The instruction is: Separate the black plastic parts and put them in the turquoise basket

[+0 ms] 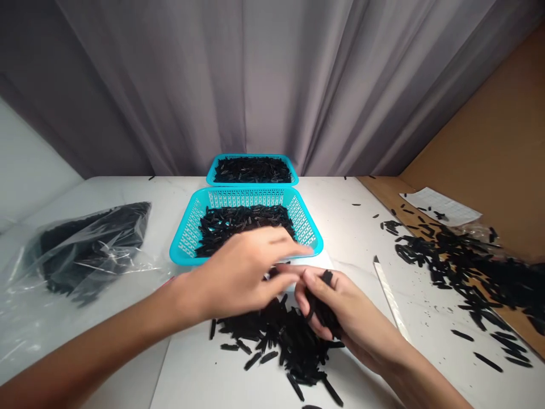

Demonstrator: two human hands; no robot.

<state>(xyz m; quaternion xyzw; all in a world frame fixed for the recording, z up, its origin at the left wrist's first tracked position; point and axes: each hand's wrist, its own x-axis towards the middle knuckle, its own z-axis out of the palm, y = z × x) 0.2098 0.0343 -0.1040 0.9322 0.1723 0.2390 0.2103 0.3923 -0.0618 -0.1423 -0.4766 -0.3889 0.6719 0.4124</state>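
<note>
My right hand is closed around a bunch of slim black strips, low over a loose pile. My left hand reaches across from the left, a little smeared by motion, its thumb and fingers apart. Its fingertips are close to the right hand's fingers; I cannot tell whether they touch. Beneath both hands, a pile of black strips lies on a white sheet. Just beyond the left hand stands a turquoise basket partly filled with the same strips.
A second turquoise basket, full of strips, stands behind the first. To the left lies a clear plastic bag of strips. On the right are a white-handled knife, scattered strips and a paper sheet. A grey curtain hangs behind.
</note>
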